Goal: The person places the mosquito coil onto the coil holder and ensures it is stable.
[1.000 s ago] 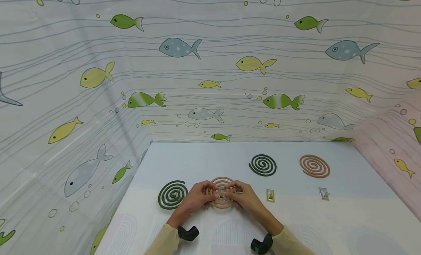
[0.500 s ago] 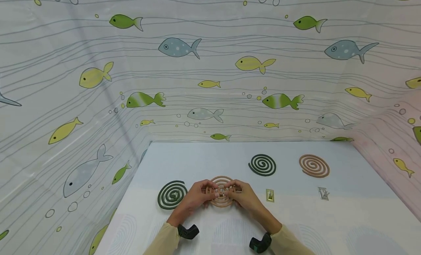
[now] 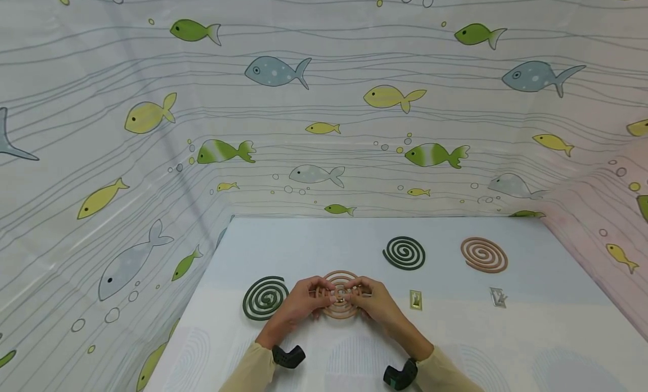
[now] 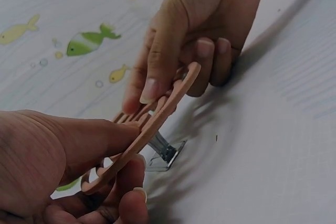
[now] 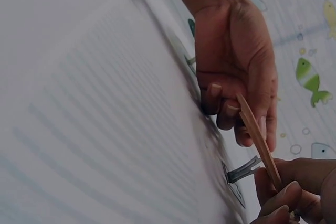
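A brown mosquito coil (image 3: 341, 314) is held level between both hands near the middle of the table in the head view. My left hand (image 3: 302, 301) pinches its left side with thumb and fingers. On the other side, my right hand (image 3: 374, 298) pinches it too, thumb close to the centre. In the left wrist view the coil (image 4: 152, 127) appears edge-on, above a small metal coil stand (image 4: 164, 148). The stand's upright prong (image 5: 244, 170) reaches the coil's underside in the right wrist view; whether it is seated in the centre cannot be told.
Beside the left hand lies a dark green coil (image 3: 263, 309). Another dark green coil (image 3: 404, 253) and a brown coil (image 3: 484, 255) lie farther back on the right. A gold-coloured stand (image 3: 416, 300) and a silver stand (image 3: 498, 298) rest in front of them.
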A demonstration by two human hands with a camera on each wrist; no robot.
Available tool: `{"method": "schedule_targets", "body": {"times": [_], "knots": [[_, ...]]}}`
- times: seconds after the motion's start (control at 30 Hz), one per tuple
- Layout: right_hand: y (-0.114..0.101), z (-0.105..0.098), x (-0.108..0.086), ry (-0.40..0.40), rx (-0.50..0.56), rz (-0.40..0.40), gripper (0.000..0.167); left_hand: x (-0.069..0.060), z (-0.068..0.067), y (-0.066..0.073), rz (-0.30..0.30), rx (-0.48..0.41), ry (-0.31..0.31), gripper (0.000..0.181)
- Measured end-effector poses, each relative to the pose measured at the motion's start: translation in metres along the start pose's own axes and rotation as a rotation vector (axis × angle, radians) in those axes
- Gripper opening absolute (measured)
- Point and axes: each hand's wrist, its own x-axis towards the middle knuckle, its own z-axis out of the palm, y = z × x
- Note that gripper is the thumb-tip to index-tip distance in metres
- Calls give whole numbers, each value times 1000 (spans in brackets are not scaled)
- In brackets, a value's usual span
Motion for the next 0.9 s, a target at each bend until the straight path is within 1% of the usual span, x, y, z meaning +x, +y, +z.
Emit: {"method": "schedule_targets", "body": {"times": [0.43, 0.77, 0.9], "knots": [[3, 0, 0, -2, -21, 0, 28, -2, 1, 2, -10, 16, -2, 29], [-1, 0, -2, -11, -43, 10, 28, -1, 0, -1, -15, -3, -11, 29], [-1, 0, 0, -2, -45, 12, 26, -1, 0, -1, -9, 15, -1, 29]]}}
